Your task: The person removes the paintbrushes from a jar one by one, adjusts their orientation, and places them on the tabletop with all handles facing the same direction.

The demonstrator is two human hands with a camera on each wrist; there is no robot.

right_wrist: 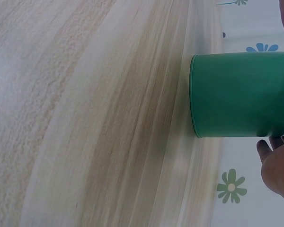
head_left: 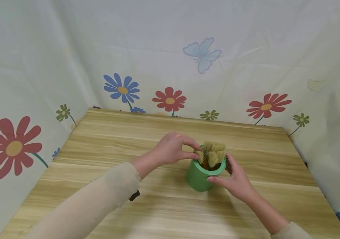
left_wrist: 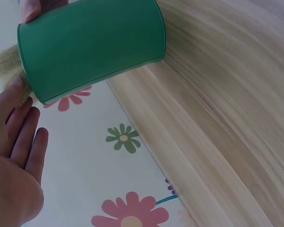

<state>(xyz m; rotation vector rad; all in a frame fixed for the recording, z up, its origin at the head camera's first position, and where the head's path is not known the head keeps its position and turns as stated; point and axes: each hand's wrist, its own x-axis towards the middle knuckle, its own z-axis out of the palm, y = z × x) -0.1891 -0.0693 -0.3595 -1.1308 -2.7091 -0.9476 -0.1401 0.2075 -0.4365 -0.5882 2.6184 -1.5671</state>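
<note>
A green cylindrical pot (head_left: pixel 198 178) stands upright on the wooden table, and tan fuzzy tufts (head_left: pixel 214 151) stick up out of its mouth. Something orange-brown (head_left: pixel 206 165) shows inside, below the tufts. My left hand (head_left: pixel 173 149) reaches to the rim from the left and pinches a tan tuft (head_left: pixel 200 156) between thumb and index finger. In the left wrist view, the other fingers of the left hand (left_wrist: pixel 16 175) extend beside the pot (left_wrist: pixel 92 47). My right hand (head_left: pixel 238 181) grips the pot from the right, thumb on the near side. The right wrist view shows the pot's side (right_wrist: pixel 241 94).
The wooden table (head_left: pixel 122 139) has its far edge against a white cloth (head_left: pixel 146 43) printed with flowers and a butterfly. The cloth also rises along the left and right sides. A small black object (head_left: pixel 134 195) shows beneath the left sleeve's cuff.
</note>
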